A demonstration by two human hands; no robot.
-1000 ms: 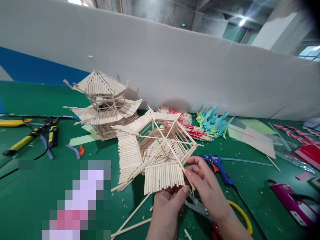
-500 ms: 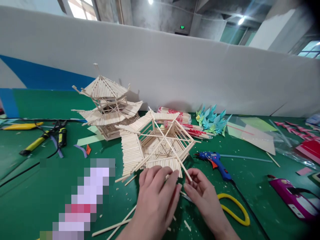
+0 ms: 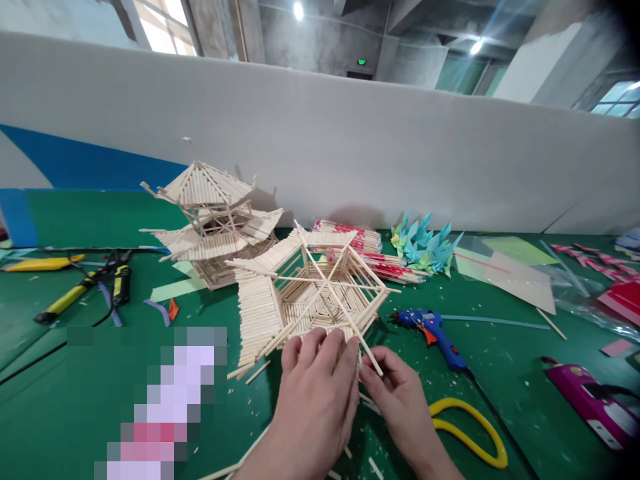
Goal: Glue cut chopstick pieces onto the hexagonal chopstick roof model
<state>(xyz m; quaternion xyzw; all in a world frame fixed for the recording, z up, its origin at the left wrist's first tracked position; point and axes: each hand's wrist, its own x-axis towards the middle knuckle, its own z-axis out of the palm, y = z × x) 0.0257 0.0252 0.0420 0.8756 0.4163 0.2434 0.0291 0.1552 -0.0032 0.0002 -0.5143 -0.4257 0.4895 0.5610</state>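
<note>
A half-roofed pavilion model (image 3: 260, 307) made of thin wooden sticks stands at the centre, its hexagonal frame showing through the open top. Over its near edge my left hand (image 3: 320, 383) is closed, fingers bent across the front roof section and thumb side toward the right. My right hand (image 3: 397, 390) pinches beside it, under the long corner stick (image 3: 367, 348) that juts toward me. What lies between those fingertips is hidden by the stick and the other hand. Yellow-handled scissors (image 3: 475, 417) lie partly beneath my right wrist.
A finished stick pagoda (image 3: 210, 227) stands behind left. Blue glue gun (image 3: 435, 333) lies right, its cord running forward. Bagged sticks (image 3: 385, 267) and folded blue paper (image 3: 425, 247) sit behind. Pliers (image 3: 70, 300) lie left; a magenta device (image 3: 587, 400) lies right. Loose sticks (image 3: 250, 453) lie in front.
My right hand has moved slightly left, closer to my left hand, and its fingers are now against the front roof edge. The view has tilted up a little.
</note>
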